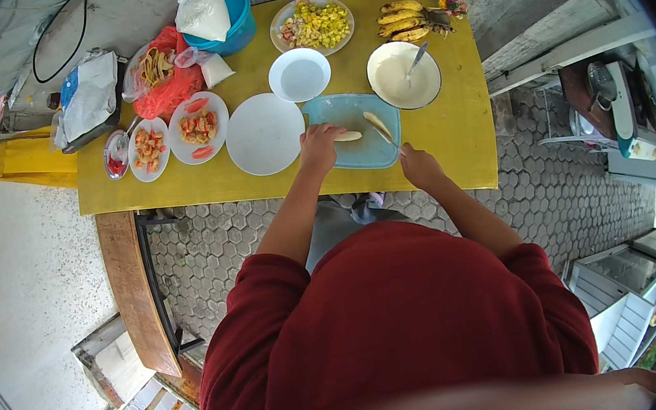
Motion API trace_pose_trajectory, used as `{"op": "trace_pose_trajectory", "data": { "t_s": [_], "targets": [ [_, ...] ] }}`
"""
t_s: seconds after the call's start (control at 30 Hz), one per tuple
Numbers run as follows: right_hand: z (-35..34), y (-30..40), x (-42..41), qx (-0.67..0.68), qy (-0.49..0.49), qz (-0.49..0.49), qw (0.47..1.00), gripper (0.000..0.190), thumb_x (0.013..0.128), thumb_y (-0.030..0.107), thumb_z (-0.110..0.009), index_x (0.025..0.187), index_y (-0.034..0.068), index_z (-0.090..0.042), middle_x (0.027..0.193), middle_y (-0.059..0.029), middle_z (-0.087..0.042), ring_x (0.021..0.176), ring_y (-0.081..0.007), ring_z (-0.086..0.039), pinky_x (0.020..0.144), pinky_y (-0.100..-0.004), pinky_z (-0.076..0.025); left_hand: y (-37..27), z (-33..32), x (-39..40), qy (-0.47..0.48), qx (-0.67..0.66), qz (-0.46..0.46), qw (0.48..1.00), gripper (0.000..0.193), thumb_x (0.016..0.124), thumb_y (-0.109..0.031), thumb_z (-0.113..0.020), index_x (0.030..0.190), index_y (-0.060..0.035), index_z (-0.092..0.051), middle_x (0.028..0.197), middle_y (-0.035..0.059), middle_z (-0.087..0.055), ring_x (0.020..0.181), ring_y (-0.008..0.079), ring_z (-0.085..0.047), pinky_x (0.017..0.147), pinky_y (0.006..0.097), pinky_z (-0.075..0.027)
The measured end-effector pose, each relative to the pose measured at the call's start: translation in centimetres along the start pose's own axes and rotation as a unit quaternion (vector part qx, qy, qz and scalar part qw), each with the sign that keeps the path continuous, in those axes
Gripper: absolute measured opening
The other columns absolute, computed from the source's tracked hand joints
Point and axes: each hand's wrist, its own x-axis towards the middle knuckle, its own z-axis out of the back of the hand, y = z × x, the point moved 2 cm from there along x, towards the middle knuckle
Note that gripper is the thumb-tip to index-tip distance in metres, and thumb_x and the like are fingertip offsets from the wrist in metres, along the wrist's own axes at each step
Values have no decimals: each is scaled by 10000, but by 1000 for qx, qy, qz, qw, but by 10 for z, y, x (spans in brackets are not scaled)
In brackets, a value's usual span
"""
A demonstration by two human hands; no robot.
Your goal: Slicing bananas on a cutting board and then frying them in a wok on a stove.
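My left hand (319, 144) rests over the left side of a blue cutting board (356, 155). Its fingers hold one end of a peeled banana (350, 136) against the board. My right hand (420, 166), at the board's lower right, grips a knife (386, 136) by its handle. Beside the blade lies another pale banana piece (374, 119), with a darker edge. Left of my left hand is a bare white plate (266, 134). Above the board stand a white bowl (300, 75) and a rimmed bowl of creamy batter (390, 74) with a spoon (417, 59) in it.
On the yellow table (452, 140), a plate of diced fruit (315, 25) and a banana bunch (403, 20) stand at the back. Plates of reddish food (199, 128), a red plastic bag (173, 92) and a blue basin (238, 25) are leftward. A wooden bench (136, 290) stands lower left.
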Motion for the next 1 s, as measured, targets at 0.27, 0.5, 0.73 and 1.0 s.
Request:
{"op": "trace_pose_trajectory", "data": {
  "t_s": [0.27, 0.5, 0.73, 1.0],
  "targets": [
    [-16, 28, -7, 21, 35, 22, 999, 234, 922, 230, -418, 1003, 17, -468, 765, -272, -615, 747, -450, -609, 680, -554, -461, -17, -6, -4, -69, -37, -32, 996, 270, 724, -129, -693, 987, -186, -670, 1046, 2, -598, 1071, 261, -514, 903, 430, -407],
    [-12, 33, -23, 2, 51, 17, 999, 221, 924, 204, -401, 1009, 4, -441, 759, -272, -617, 724, -444, -612, 674, -549, -465, -13, -22, -9, -122, -133, -49, 982, 226, 690, -146, -745, 898, -113, -661, 1028, 36, -599, 1073, 298, -518, 948, 477, -405],
    [-6, 46, -27, -24, 72, 3, 997, 212, 917, 185, -405, 985, -12, -438, 763, -279, -619, 746, -436, -621, 682, -530, -478, -13, -26, -10, -145, -134, -41, 979, 206, 696, -166, -750, 871, -114, -654, 1010, 38, -598, 1102, 312, -511, 995, 494, -377],
    [-24, 36, -8, -1, 90, -7, 996, 233, 887, 175, -440, 1009, -24, -450, 815, -285, -624, 795, -445, -619, 728, -521, -478, -15, -21, -8, -123, -134, -41, 983, 237, 695, -188, -761, 899, -127, -657, 1063, 35, -573, 1135, 331, -490, 1004, 494, -372]
  ]
}}
